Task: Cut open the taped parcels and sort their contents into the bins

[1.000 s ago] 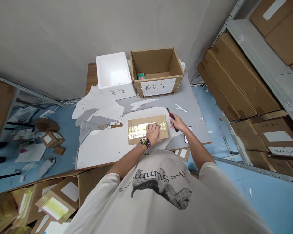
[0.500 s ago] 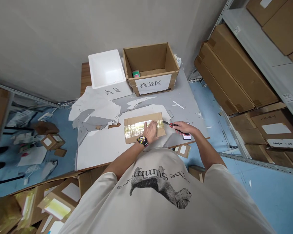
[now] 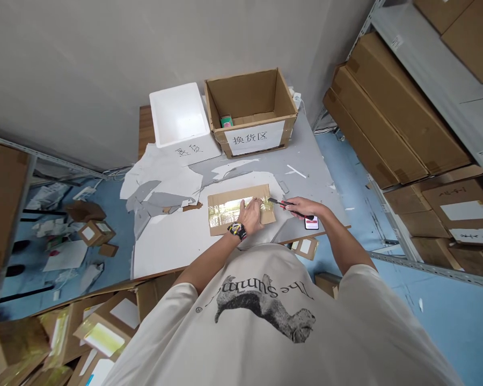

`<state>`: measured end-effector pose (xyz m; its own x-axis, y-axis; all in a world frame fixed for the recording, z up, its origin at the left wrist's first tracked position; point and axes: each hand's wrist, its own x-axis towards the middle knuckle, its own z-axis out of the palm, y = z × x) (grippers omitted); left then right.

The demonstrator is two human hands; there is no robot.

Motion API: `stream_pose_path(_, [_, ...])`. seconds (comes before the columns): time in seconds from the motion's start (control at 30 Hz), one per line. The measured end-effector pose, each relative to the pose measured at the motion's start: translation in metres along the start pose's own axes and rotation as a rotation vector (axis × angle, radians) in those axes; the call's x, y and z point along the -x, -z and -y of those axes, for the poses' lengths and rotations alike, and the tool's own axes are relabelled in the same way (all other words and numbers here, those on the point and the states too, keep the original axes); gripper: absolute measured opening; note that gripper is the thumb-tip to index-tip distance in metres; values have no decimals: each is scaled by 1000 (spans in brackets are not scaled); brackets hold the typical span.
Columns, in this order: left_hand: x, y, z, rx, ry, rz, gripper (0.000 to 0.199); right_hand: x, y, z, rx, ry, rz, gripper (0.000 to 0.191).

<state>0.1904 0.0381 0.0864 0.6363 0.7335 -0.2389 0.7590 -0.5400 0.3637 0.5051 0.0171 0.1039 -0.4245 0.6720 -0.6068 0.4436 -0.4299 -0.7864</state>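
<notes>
The left hand [image 3: 249, 215] lies spread and palm down, pressing on a flat cardboard parcel [image 3: 233, 212], its fingertips reaching the band of clear packing tape [image 3: 265, 203] near the parcel's right end. A black-and-yellow wristwatch [image 3: 236, 231] sits on that wrist. The right hand [image 3: 301, 208] is closed around a red-and-black utility knife [image 3: 282, 204], pinching it between thumb and fingers, with the blade end at the tape, just beside the left fingertips. Whether the blade cuts the tape is too small to tell. The parcel lies flat near the front edge of the table [image 3: 309, 145], on a white sheet [image 3: 169, 246], with a smartphone [image 3: 311, 222] just below the right hand. Torn white and grey sheets [image 3: 161, 185] spread left of the parcel, and a thin white strip [image 3: 296, 171] lies beyond the knife. At the table's far edge stand a white foam box [image 3: 179, 113] and, beside it, an open cardboard box [image 3: 249, 104] with a printed Chinese label [image 3: 255, 138] on its front and a small green item [image 3: 226, 121] inside. Large cartons [image 3: 398, 112] fill metal shelving to the right. Small parcels [image 3: 94, 233] and papers lie on the blue floor to the left, and a heap of taped parcels [image 3: 100, 335] sits at the lower left.
</notes>
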Motion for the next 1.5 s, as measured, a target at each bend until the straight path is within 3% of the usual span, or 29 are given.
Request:
stream_pose_path(0.2, [-2, 0, 0, -18, 6, 36, 103, 11, 4, -5, 3, -49, -13, 45])
stream_pose_path(0.43, [-2, 4, 0, -45, 3, 58, 106, 2, -8, 2, 10, -29, -43, 44])
stream_pose_path(0.8, [-4, 6, -2, -51, 15, 80, 110, 9, -4, -1, 45, -5, -66, 42])
stream_pose_path(1.13, [-6, 5, -1, -49, 5, 66, 108, -16, -20, 13, 102, -22, -90, 38])
stream_pose_path(1.37, [-7, 5, -1, -46, 7, 74, 111, 5, -19, 9, 68, -100, -82, 30])
stream_pose_path(1.5, [-7, 5, -1, -44, 5, 69, 111, 3, -27, 12, 148, -102, -169, 30])
